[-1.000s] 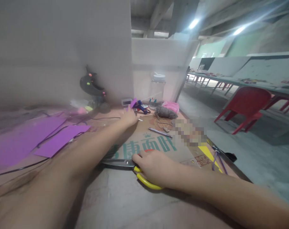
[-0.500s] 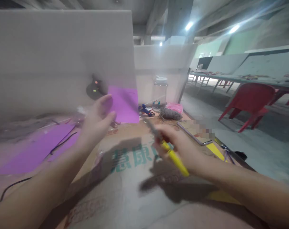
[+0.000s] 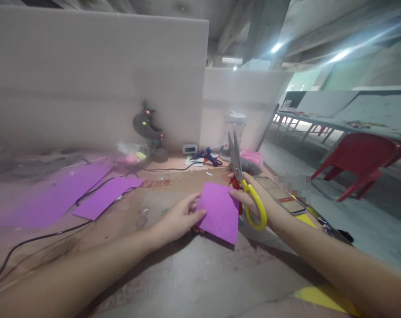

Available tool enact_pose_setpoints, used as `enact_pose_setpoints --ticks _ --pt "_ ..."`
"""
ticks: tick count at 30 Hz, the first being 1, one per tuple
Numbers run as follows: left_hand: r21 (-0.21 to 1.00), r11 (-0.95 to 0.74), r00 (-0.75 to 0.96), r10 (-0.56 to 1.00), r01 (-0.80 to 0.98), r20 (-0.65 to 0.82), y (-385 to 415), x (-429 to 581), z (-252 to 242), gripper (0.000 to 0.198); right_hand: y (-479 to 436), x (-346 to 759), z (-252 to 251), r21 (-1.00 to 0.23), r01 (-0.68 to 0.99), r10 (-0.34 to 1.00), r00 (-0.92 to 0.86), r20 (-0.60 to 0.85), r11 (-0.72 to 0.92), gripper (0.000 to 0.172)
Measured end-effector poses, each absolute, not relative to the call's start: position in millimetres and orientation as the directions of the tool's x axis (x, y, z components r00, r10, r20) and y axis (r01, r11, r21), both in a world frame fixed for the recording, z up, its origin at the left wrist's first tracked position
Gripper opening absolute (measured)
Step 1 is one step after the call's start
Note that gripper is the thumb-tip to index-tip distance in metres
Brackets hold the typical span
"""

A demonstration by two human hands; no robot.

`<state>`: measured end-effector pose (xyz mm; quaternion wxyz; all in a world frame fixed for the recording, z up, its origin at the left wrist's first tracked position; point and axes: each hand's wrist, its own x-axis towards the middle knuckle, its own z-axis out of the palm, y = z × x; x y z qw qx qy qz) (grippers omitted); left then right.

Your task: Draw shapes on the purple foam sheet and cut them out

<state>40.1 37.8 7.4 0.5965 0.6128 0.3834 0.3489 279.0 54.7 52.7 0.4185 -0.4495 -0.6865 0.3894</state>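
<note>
A rectangular piece of purple foam or card is held above the cardboard-covered table, slightly tilted. Its left edge is pinched between the thumb and fingers of my left hand. My right hand grips a pair of scissors with one yellow and one red handle loop. The blades point up, slightly parted, and nothing is between them. My right thumb rests on the upper right edge of the purple piece; whether the other fingers touch its back is hidden.
Larger purple sheets and a black cable lie at left. A dark crescent-shaped craft, a small digital clock, a blue glue gun, a clear jar and grey yarn stand behind. A phone lies right.
My left hand has brought the purple piece down and to the right, towards me. The scissors have swung from lying across my right hand to pointing up, and my right thumb now touches the piece.
</note>
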Motion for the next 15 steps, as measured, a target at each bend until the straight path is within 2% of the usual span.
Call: enact_pose_setpoints --ticks 2,3,9,12,15 --pt "0.995 -0.011 0.460 0.887 0.099 -0.036 40 37 7 0.055 54 278 51 -0.914 0.284 0.946 -0.228 0.229 0.290 0.042" --pt "0.991 -0.014 0.457 0.888 0.135 -0.050 40 35 10 0.049 53 277 51 -0.912 0.282 0.944 -0.228 0.238 0.298 0.042" --pt "0.937 -0.073 0.569 0.810 0.340 -0.143 29 31 38 0.049 48 278 56 -0.874 0.301 0.921 -0.201 0.334 0.382 0.043" --pt "0.910 -0.151 0.503 0.862 0.385 -0.070 26 23 54 0.048 41 277 59 -0.849 0.329 0.909 -0.205 0.362 0.412 0.048" --pt "0.888 -0.251 0.390 0.916 0.386 0.090 29 9 71 0.045 35 275 65 -0.843 0.339 0.902 -0.265 0.341 0.418 0.047"
